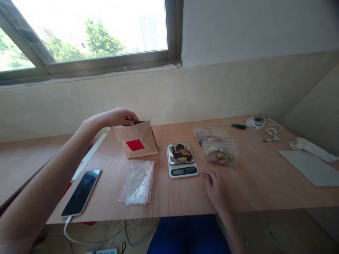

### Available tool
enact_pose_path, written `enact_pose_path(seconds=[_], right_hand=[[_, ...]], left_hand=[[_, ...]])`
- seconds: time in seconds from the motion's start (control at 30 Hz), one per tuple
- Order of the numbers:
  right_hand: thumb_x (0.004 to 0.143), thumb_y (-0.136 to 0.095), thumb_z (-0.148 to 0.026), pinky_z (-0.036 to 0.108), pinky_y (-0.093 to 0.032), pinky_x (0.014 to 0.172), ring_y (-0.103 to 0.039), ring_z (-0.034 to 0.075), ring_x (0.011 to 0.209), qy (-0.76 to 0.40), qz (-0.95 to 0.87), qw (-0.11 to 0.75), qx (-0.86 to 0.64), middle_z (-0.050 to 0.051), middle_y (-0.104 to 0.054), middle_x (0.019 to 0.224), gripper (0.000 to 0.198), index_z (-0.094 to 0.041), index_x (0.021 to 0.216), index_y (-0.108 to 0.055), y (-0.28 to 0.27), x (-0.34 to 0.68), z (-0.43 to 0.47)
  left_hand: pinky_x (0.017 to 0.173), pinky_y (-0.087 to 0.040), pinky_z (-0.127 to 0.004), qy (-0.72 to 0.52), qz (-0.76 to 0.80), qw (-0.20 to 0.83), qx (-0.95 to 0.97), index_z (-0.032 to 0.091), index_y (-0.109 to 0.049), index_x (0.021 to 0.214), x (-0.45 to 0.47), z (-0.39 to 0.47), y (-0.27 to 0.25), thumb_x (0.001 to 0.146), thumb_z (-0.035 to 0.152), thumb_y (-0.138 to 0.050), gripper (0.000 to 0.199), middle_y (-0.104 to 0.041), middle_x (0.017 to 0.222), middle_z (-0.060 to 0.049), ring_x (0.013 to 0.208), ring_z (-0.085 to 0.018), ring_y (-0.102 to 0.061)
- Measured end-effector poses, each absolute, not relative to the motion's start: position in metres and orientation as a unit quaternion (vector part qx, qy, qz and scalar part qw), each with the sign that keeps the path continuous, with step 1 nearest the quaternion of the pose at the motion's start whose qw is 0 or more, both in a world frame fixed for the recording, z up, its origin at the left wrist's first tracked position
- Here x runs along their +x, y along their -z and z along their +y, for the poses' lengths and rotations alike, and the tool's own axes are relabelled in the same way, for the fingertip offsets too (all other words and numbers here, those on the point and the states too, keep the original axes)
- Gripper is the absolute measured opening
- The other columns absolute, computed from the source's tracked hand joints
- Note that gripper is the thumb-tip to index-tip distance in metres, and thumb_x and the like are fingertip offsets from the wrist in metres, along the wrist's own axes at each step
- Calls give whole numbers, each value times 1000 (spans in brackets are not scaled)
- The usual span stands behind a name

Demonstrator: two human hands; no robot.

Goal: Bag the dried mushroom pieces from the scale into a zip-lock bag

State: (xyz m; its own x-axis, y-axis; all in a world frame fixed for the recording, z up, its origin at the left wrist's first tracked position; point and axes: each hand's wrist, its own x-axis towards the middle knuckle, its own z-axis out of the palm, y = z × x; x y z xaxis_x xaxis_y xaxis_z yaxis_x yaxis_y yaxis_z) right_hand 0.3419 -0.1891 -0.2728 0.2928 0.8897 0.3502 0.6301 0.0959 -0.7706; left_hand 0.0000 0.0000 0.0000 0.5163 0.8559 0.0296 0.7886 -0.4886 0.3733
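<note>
At the mouth of a brown paper bag (137,150) with a red label, my left hand (125,115) dips its curled fingers toward dark contents. Its fingertips are partly hidden, and I cannot make out what they hold. To the right of the bag, a small white digital scale (172,170) bears several brown dried pieces (182,153), which look like dried mushroom. My right hand (215,185) rests on the table beside the scale, fingers loosely bent and apart, with nothing in it. Just beyond it stands a clear zip bag of pale brown pieces (221,155).
Flat clear zip bags (137,183) lie in front of the paper bag, beside a charging phone (82,192). More filled zip bags (212,133) stand behind. A green-handled screwdriver (238,126), a white round device (255,122), a cable (272,133) and a white board (312,167) lie rightward.
</note>
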Motion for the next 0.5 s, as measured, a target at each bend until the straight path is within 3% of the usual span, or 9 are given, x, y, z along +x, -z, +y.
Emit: enact_pose_path(seconds=[0.07,0.17,0.33,0.5], right_hand=[[86,-40,-28,37,-44,77,-54,23,85,-142,-576,468,-655,9,-58,88,24,-18,85,-62,274,343,-189],[86,-40,-27,37,-44,78,-54,22,86,-143,-585,482,-636,9,-58,90,23,-18,88,-61,276,343,-188],[88,-41,-25,40,-42,84,-52,23,94,-87,-635,474,-603,8,-56,95,21,-20,91,-61,261,326,-184],[86,-45,-23,43,-38,88,-48,25,104,-10,-722,379,-579,11,-49,115,23,-23,104,-60,229,285,-163]], left_hand=[[73,-50,-21,-242,472,123,839,14,-64,97,11,-20,-2,73,19,-63,25,-71,83,3,72,-8,-61],[86,-48,-30,-372,402,195,814,13,-58,110,37,-56,17,77,27,-61,36,-66,107,-4,92,-11,-61],[84,-51,-30,-448,379,343,734,15,-63,99,81,-96,99,71,29,-68,31,-66,104,-8,95,-17,-63],[86,-50,-33,-496,438,385,644,16,-62,95,101,-116,182,75,30,-64,24,-67,99,-8,93,-18,-63]])
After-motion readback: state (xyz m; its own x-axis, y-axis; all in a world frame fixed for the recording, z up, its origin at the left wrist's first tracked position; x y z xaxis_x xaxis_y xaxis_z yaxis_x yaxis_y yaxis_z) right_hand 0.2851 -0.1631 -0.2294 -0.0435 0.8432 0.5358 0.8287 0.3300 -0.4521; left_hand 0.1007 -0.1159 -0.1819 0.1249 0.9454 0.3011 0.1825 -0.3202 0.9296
